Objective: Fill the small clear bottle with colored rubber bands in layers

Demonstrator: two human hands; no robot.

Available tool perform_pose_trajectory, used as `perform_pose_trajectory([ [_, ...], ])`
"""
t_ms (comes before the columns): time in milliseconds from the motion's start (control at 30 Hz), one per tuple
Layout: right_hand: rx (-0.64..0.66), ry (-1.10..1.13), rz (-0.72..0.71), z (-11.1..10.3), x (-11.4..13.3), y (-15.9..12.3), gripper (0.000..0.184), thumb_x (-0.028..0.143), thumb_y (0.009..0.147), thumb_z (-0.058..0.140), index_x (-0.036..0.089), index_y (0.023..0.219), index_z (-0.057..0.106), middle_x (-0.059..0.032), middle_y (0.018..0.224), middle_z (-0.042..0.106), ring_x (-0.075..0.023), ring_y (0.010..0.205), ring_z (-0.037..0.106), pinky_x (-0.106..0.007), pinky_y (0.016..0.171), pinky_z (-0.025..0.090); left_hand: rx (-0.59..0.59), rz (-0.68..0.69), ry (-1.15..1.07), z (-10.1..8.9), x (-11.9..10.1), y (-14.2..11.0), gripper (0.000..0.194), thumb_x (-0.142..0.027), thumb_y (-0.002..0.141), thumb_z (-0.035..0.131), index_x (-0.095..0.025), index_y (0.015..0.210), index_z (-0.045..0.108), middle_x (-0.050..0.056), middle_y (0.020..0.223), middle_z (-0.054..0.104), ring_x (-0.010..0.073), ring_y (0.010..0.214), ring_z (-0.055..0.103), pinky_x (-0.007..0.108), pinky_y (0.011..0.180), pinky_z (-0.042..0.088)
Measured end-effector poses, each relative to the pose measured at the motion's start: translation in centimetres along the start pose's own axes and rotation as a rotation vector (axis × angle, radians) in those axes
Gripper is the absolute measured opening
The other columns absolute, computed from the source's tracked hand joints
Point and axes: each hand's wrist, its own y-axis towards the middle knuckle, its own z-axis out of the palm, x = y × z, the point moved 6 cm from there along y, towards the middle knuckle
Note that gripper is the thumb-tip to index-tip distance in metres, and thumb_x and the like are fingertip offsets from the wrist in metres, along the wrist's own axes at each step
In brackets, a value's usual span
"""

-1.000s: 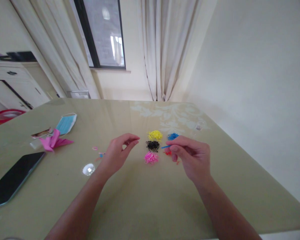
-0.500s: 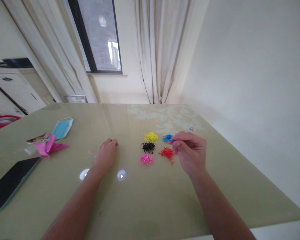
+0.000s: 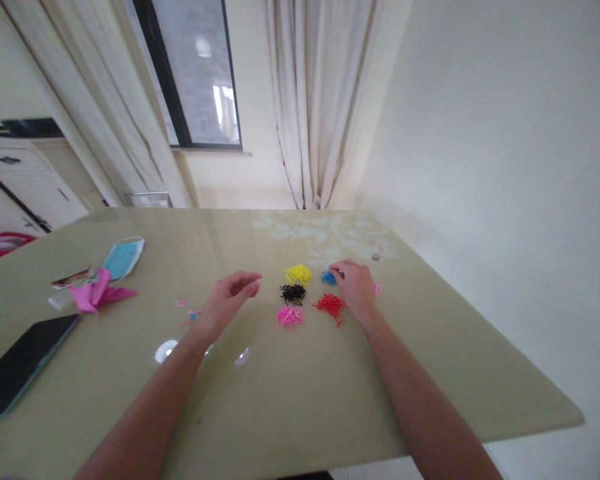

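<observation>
My left hand (image 3: 229,301) is raised over the table left of the piles, thumb and forefinger pinched on a small pink rubber band (image 3: 259,285). My right hand (image 3: 355,287) reaches down to the pile of blue rubber bands (image 3: 329,277), fingertips together at its edge; what they hold is hidden. Nearby lie piles of yellow rubber bands (image 3: 299,274), black rubber bands (image 3: 293,294), pink rubber bands (image 3: 290,317) and red rubber bands (image 3: 331,305). Beside my right wrist shows a pink ring (image 3: 377,290).
On the left of the glossy table (image 3: 260,413) lie a phone (image 3: 27,367), a pink folded-paper shape (image 3: 99,291) and a blue face mask (image 3: 124,258). Several loose bands (image 3: 193,316) sit by my left forearm. A small clear piece (image 3: 377,256) lies at the far right.
My left hand has lifted off the table and moved right, now pinching a pink band. My right hand, earlier holding something blue, has moved left and down onto the blue pile.
</observation>
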Motion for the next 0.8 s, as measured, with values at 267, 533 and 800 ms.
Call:
perform_pose_trajectory([
  [267, -0.021, -0.010, -0.015, -0.2, 0.2, -0.4, 0.019, 0.018, 0.097, 0.067, 0.020, 0.090, 0.084, -0.0125, 0.096, 0.080, -0.0288, 0.093, 0.072, -0.041, 0.082, 0.047, 0.107, -0.036, -0.511, 2.4, -2.4, -1.8, 0.032, -0.044, 0.076, 0.092, -0.019, 0.090, 0.079, 0.004, 0.085, 0.077, 0.0126, 0.080, 0.068, 0.025, 0.080, 0.058],
  [533, -0.023, 0.670, -0.347, -3.3, 8.6, -4.0, 0.029, 0.048, 0.099, 0.071, 0.022, 0.104, 0.080, -0.0058, 0.092, 0.078, -0.0180, 0.074, 0.065, -0.033, 0.076, 0.050, 0.204, -0.062, -0.655, 3.8, -3.5, -2.7, 0.027, -0.039, 0.077, 0.093, -0.018, 0.087, 0.078, 0.003, 0.085, 0.079, 0.0105, 0.076, 0.069, 0.021, 0.074, 0.056],
  [800, -0.072, 0.698, -0.488, -3.8, 11.1, -6.1, 0.020, 0.041, 0.099, 0.074, 0.023, 0.108, 0.076, -0.0021, 0.088, 0.079, -0.0157, 0.068, 0.065, -0.035, 0.077, 0.046, 0.255, -0.072, -0.550, 4.5, -2.4, -2.8, 0.029, -0.042, 0.083, 0.088, -0.017, 0.094, 0.076, 0.004, 0.083, 0.077, 0.0139, 0.078, 0.070, 0.026, 0.076, 0.056],
])
